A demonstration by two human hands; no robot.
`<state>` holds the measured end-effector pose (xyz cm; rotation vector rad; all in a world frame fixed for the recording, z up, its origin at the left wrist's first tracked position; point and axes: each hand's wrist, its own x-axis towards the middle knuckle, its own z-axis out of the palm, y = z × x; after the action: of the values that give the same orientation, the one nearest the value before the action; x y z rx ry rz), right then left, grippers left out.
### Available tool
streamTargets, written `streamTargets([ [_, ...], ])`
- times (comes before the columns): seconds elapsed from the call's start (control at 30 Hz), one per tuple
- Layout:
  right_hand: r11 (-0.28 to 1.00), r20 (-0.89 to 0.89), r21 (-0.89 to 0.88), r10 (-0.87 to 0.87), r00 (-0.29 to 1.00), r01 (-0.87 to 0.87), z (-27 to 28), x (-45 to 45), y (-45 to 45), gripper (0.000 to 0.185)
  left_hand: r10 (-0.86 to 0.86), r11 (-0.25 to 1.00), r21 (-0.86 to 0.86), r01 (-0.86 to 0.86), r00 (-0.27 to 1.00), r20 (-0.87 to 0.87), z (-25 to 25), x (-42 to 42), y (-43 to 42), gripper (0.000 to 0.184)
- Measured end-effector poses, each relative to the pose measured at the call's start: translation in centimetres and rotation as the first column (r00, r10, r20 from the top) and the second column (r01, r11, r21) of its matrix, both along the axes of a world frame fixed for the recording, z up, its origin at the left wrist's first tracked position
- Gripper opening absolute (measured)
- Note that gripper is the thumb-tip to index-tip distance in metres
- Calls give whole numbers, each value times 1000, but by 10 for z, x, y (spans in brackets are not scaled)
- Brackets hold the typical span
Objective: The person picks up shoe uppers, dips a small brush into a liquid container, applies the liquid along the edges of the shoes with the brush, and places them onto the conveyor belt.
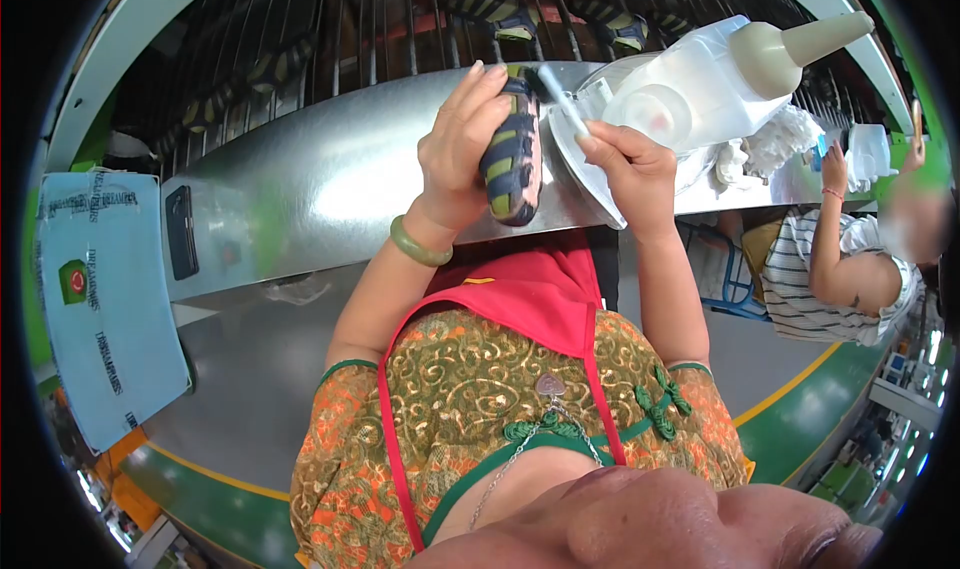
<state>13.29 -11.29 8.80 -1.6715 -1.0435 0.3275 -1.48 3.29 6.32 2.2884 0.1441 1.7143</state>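
My left hand (462,134), with a jade-coloured bangle at the wrist, is wrapped round a shoe sole (512,159). The sole is patterned in dark navy and olive, with a pinkish side, and stands roughly upright above the metal worktop (340,184). Between thumb and fingers, my right hand (635,164) pinches a slim brush (565,104) by its pale handle. Its dark tip is close beside the sole's upper part; whether they touch I cannot tell. Just behind the right hand, a white dish (590,184) lies near a translucent squeeze bottle (700,84) with a beige nozzle.
Ahead runs a rack of metal bars (370,29) carrying several similar soles (495,14). At left are a light blue box (110,299) and a dark phone (182,234). Crumpled white material (775,149) lies right of the bottle. A co-worker in a striped top (810,279) sits at right.
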Motion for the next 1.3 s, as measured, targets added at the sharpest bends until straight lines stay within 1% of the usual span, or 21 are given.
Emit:
streamTargets([
  [0.03,998,-27,-29,52,998,-53,1,1,-1,17,11,1000,-12,-10,1000,10,-1,1,2,45],
  [0.07,998,-27,-32,60,998,-61,2,1,-1,17,22,999,-25,-21,1000,20,-2,2,3,45],
  [0.13,988,-120,-17,149,982,-152,2,-1,-4,18,47,998,-39,-47,999,1,-3,1,4,45],
  [0.17,987,-121,-21,154,981,-157,3,-2,-7,18,66,996,-51,-67,998,-18,-4,2,5,45],
  [0.23,980,-193,-46,180,965,-192,7,-5,-10,19,81,995,-53,-81,997,-14,-8,3,7,46],
  [0.37,974,-166,-23,217,962,-224,8,-7,-14,19,65,992,-107,-68,997,-30,-4,4,5,47],
  [0.57,971,-217,5,235,947,-240,13,-9,-16,19,50,973,-219,-72,993,-106,-5,2,2,49],
  [0.63,969,-225,9,241,944,-245,12,-7,-16,19,-58,947,-320,7,987,-151,-2,2,-2,49],
  [0.67,970,-221,11,240,945,-244,13,-5,-15,19,-59,948,-317,9,987,-148,1,1,-4,49],
  [0.73,971,-260,18,233,937,-237,15,-2,-14,19,-198,871,-484,87,963,-183,9,-2,-10,49],
  [0.77,971,-254,20,234,939,-236,16,-1,-13,19,-198,873,-480,90,964,-179,12,-3,-11,49],
  [0.83,966,-237,64,260,936,-252,19,0,-11,18,-353,759,-643,103,894,-274,18,-6,-12,56],
  [0.87,965,-231,67,260,937,-252,21,2,-11,18,-353,762,-639,106,896,-272,20,-6,-12,56],
  [0.93,969,-209,47,248,946,-244,23,5,-10,17,-521,656,-734,175,808,-273,24,-6,-11,60],
  [0.97,969,-204,51,248,947,-243,24,6,-9,17,-521,659,-730,178,809,-273,24,-6,-9,60],
  [1.03,967,-241,65,253,937,-245,26,9,-7,16,-707,368,-894,256,701,-90,25,-5,-7,66],
  [1.07,968,-240,69,252,937,-243,26,10,-6,16,-708,371,-892,257,700,-93,29,-6,-6,66],
  [1.13,965,-257,61,260,931,-253,28,12,-5,16,-805,209,-946,247,592,-23,40,-8,-4,70],
  [1.17,966,-256,64,259,931,-251,29,13,-4,16,-807,211,-945,248,591,-25,40,-7,-2,70],
  [1.23,967,-225,47,255,940,-251,32,15,-4,16,-871,128,-947,295,489,35,40,-6,2,69],
  [1.3,967,-208,45,255,944,-251,33,17,-4,16,-882,108,-954,280,469,38,45,-7,2,70],
])
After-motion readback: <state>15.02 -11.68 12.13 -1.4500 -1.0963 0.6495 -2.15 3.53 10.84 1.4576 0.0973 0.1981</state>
